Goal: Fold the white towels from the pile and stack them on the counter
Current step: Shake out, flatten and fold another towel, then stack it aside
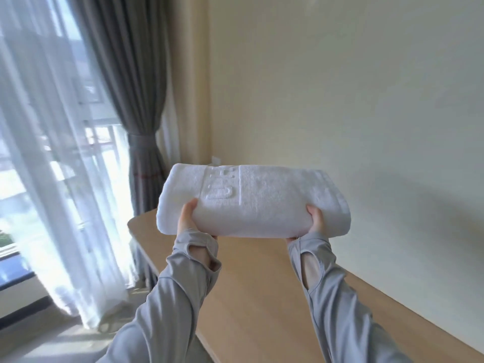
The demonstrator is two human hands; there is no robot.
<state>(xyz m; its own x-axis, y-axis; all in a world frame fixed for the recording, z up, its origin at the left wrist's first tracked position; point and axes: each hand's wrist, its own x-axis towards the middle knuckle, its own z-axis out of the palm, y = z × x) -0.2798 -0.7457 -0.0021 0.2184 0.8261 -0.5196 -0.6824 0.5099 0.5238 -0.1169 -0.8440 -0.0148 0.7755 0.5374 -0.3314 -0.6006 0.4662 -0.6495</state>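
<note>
A folded white towel (262, 203) with an embossed band hangs in the air above the far end of the wooden counter (256, 289). My left hand (186, 217) grips its near left edge, thumb on top and fingers hidden underneath. My right hand (315, 220) grips the near right edge in the same way. Grey sleeves cover both arms up to the knuckles. No towel pile is in view.
The counter runs along a cream wall (353, 100) on the right. Past its far end a grey curtain (142, 127) is tied back in the corner. A sheer white curtain (52, 166) covers the window on the left, above a carpeted floor.
</note>
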